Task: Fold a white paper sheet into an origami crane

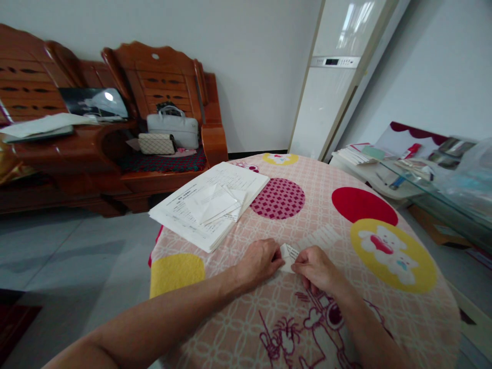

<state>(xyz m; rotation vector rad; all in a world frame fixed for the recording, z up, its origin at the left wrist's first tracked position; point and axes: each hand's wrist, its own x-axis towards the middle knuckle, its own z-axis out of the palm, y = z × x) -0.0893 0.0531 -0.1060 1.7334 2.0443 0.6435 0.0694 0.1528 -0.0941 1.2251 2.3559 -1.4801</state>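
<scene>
Between my hands, on the patterned tablecloth (246,277), is a small folded piece of printed paper (287,256). My left hand (263,259) has its fingers closed on the paper's left side. On the right side, my right hand (315,266) pinches the paper's edge between thumb and forefinger. Farther off to the left lies a thick stack of printed sheets (180,218). Several folded paper pieces (219,202) rest on top of that stack.
Beyond the round table stands a carved wooden sofa (161,77) with a grey bag (172,128) and a quilted purse (157,144) on its seat. A glass-topped side table (426,187) at the right bears papers and a plastic bag (472,174). A tall white air conditioner (323,97) stands behind.
</scene>
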